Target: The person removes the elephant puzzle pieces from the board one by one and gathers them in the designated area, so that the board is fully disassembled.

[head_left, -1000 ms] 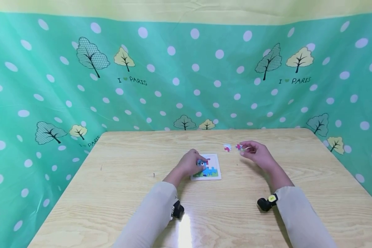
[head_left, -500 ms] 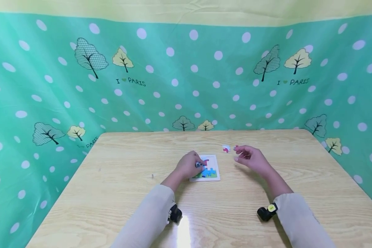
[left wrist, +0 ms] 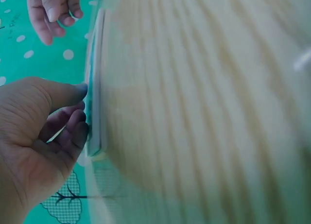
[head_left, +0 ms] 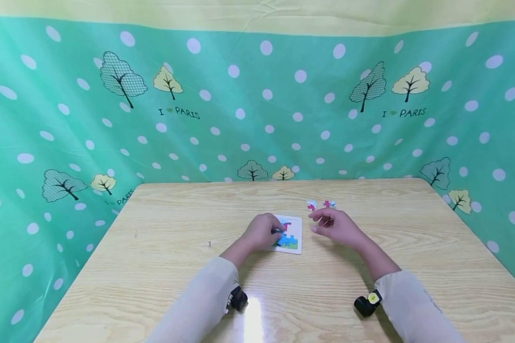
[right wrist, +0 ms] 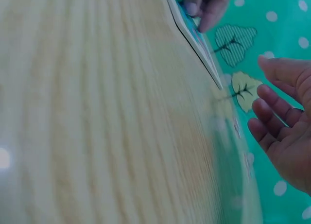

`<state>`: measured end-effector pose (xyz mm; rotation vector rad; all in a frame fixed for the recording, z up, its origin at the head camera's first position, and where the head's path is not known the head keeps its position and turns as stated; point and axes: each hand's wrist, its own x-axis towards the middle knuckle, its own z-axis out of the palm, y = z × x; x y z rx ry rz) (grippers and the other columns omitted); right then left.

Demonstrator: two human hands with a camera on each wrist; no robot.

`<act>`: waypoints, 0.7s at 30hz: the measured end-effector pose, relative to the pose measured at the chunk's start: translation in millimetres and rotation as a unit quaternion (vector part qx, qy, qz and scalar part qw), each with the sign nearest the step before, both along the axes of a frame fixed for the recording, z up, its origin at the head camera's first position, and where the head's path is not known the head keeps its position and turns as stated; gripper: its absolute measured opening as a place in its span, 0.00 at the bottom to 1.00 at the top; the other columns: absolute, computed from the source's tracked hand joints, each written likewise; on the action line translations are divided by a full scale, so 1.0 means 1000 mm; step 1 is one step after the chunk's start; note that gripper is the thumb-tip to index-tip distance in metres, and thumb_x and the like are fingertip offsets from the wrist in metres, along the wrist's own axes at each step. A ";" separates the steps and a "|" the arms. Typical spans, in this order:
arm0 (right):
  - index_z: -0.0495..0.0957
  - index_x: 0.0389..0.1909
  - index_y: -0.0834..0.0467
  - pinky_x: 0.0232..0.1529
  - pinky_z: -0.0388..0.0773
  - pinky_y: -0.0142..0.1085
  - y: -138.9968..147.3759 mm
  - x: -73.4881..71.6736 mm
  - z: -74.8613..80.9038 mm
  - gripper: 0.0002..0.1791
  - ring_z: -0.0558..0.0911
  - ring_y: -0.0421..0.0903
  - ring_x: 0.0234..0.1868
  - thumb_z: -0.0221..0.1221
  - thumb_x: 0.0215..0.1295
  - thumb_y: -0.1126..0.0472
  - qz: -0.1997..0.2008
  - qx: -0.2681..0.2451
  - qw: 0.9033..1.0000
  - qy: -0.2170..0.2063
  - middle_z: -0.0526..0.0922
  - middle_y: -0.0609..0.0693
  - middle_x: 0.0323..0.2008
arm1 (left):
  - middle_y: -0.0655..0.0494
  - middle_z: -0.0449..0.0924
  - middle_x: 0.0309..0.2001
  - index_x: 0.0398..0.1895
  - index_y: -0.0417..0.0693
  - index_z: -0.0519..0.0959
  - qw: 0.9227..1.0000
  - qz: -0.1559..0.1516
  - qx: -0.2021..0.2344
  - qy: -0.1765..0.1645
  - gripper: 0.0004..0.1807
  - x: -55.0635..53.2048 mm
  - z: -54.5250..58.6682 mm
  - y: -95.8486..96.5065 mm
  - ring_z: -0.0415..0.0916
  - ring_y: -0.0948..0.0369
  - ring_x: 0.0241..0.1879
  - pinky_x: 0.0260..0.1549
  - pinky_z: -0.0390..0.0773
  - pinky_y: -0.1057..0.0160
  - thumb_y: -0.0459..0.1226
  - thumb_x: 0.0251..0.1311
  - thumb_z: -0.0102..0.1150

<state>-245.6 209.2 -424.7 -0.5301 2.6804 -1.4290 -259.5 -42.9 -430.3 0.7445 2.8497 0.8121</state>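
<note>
In the head view a small white-framed jigsaw puzzle [head_left: 298,238] lies mid-table, with blue, green and red pieces in it and a bare white part at its right. My left hand [head_left: 262,232] rests on its left part; thumb and fingertips touch the surface and hide some pieces. The left wrist view shows the puzzle [left wrist: 98,83] edge-on against those fingertips. My right hand [head_left: 336,226] hovers just right of the frame, fingers loosely bent and holding nothing. Beyond it lie two loose jigsaw pieces, a white-and-red one [head_left: 311,205] and a red-and-blue one [head_left: 328,204].
The wooden table [head_left: 154,276] reaches back to a green dotted cloth [head_left: 223,105]. A tiny dark speck [head_left: 210,244] is left of the left hand. Small black wrist cameras [head_left: 239,299] sit on both sleeves.
My right hand has moved left and nearer, away from the red-and-blue piece, which now shows fully. The puzzle has turned slightly clockwise under my left hand.
</note>
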 end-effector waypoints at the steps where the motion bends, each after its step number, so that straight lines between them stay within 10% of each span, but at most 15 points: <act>1: 0.79 0.52 0.65 0.44 0.77 0.38 -0.002 0.001 0.000 0.19 0.78 0.49 0.41 0.66 0.60 0.65 0.005 0.001 1.000 0.000 0.80 0.60 0.45 | 0.57 0.82 0.42 0.40 0.48 0.87 1.000 -0.007 -0.002 0.002 0.07 0.000 0.001 0.000 0.77 0.61 0.45 0.50 0.76 0.62 0.34 0.59 0.66; 11: 0.81 0.52 0.58 0.47 0.76 0.42 -0.020 0.005 -0.001 0.20 0.77 0.49 0.45 0.69 0.57 0.63 0.046 0.057 0.997 -0.017 0.80 0.53 0.47 | 0.53 0.79 0.56 0.48 0.51 0.86 0.993 -0.094 -0.064 0.011 0.16 -0.002 0.011 -0.008 0.72 0.54 0.59 0.64 0.65 0.56 0.39 0.54 0.71; 21: 0.83 0.50 0.59 0.39 0.71 0.37 -0.031 0.001 -0.005 0.20 0.71 0.48 0.38 0.71 0.54 0.64 0.057 0.078 0.995 -0.021 0.79 0.51 0.44 | 0.55 0.75 0.60 0.53 0.55 0.84 0.993 -0.091 -0.068 -0.021 0.19 -0.002 0.010 -0.014 0.66 0.53 0.61 0.63 0.64 0.54 0.42 0.56 0.69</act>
